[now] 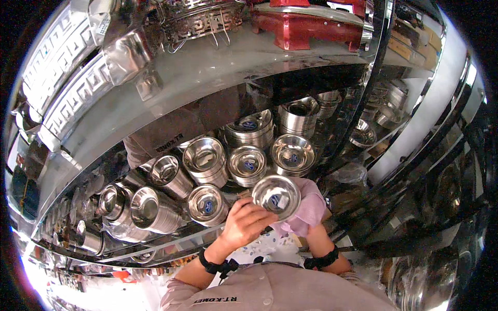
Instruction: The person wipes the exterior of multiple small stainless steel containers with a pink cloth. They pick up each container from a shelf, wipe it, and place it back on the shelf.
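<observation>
A shiny stainless steel bowl (268, 188) with a blue sticker and a white label inside is tilted up in front of my chest. The fingers of my left hand (247, 223) grip its lower left rim. Behind its right side bunches a pink cloth (311, 204), which covers most of my right hand (316, 232). That hand holds the cloth against the bowl; its fingers are hidden. Just beyond lie stacks of similar steel bowls on a shelf, the nearest being a bowl stack (206, 204) left of my left hand and another stack (293, 155) behind the held bowl.
Several stacked steel cups (153, 210) lean at the left of the shelf. A glass shelf (218, 62) above carries red metal chafing-type ware (299, 31) and a cut-pattern metal stand (202, 23). A black upright post (360, 105) divides the shelving on the right.
</observation>
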`<action>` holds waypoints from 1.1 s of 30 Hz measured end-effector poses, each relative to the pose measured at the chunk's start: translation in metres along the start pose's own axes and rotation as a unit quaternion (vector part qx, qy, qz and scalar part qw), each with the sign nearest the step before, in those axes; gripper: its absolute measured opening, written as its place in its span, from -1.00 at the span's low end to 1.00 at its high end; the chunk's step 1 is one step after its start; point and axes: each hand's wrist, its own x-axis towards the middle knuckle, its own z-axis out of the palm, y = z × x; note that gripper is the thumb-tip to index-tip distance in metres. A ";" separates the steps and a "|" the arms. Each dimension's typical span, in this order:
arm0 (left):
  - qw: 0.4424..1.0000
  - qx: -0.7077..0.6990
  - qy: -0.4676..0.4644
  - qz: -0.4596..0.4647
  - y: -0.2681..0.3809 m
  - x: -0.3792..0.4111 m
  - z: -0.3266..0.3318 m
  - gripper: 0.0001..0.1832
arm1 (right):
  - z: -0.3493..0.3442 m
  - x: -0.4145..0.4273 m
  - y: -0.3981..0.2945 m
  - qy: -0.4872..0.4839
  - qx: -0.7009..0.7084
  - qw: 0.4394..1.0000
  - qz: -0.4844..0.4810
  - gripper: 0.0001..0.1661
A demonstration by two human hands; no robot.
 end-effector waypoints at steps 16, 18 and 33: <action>0.990 -0.050 -0.083 -0.106 0.033 -0.058 -0.079 -0.12 | 0.116 -0.041 -0.005 -0.155 -0.110 0.978 -0.091 -0.29; 0.990 -0.059 -0.057 -0.119 0.031 -0.069 -0.088 0.06 | 0.129 -0.050 -0.002 -0.142 -0.174 0.966 -0.126 -0.24; 0.928 -0.259 0.141 -0.229 0.055 -0.104 -0.108 -0.04 | 0.226 -0.088 0.002 0.016 -0.176 0.962 -0.209 -0.36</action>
